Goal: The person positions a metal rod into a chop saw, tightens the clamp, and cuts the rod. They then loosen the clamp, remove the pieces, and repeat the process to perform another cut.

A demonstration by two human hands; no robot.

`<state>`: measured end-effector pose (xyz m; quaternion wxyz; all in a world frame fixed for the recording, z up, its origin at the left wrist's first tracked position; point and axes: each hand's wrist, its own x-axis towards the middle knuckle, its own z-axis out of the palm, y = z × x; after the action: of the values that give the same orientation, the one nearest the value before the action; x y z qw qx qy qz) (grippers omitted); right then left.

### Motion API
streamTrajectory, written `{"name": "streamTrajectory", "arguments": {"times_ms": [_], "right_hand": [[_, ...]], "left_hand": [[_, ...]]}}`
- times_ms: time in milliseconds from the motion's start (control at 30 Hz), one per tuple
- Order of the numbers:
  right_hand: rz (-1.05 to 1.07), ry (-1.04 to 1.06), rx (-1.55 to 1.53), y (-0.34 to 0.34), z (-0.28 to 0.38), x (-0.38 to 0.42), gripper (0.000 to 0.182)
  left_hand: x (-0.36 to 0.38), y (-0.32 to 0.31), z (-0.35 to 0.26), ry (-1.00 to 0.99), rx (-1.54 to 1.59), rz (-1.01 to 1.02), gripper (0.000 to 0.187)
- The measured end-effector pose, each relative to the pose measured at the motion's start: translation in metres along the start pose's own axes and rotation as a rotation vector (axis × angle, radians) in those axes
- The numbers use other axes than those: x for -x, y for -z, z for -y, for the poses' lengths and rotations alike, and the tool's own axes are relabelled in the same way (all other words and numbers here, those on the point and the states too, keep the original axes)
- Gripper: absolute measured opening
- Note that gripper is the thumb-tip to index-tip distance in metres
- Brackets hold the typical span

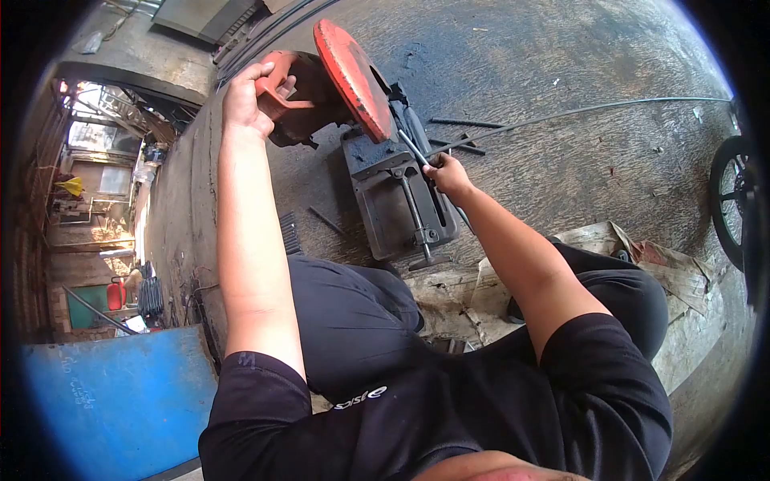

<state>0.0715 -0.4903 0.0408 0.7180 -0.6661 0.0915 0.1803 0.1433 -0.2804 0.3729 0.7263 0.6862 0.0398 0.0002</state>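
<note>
My left hand (247, 100) is wrapped around the red handle (282, 98) of a cut-off saw. The saw's round red blade guard (353, 78) is tilted above its dark metal base (373, 164). A clamp screw (411, 204) runs along the near part of the base. My right hand (449, 175) is closed on a thin metal rod (413, 146), just right of the guard. One end of this rod reaches toward the saw, and the other passes below my hand. The cutting edge of the blade is hidden by the guard.
A long thin rod (593, 111) stretches off to the right. Short cut rods (467, 123) lie on the stained floor beyond the saw, and several more (289, 234) are by my left knee. A spoked wheel (728, 196) stands far right. A blue panel (120, 401) is at lower left.
</note>
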Motion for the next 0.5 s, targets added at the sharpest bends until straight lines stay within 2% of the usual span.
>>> {"name": "streamTrajectory", "arguments": {"times_ms": [200,500], "right_hand": [[0.002,0.028,0.011,-0.003,-0.017,-0.017,0.02],[0.076,0.004,-0.053,-0.002,0.014,0.01,0.013]], "left_hand": [[0.001,-0.001,0.0,0.004,0.015,-0.013,0.033],[0.002,-0.004,0.001,-0.014,0.012,-0.023,0.036]]}}
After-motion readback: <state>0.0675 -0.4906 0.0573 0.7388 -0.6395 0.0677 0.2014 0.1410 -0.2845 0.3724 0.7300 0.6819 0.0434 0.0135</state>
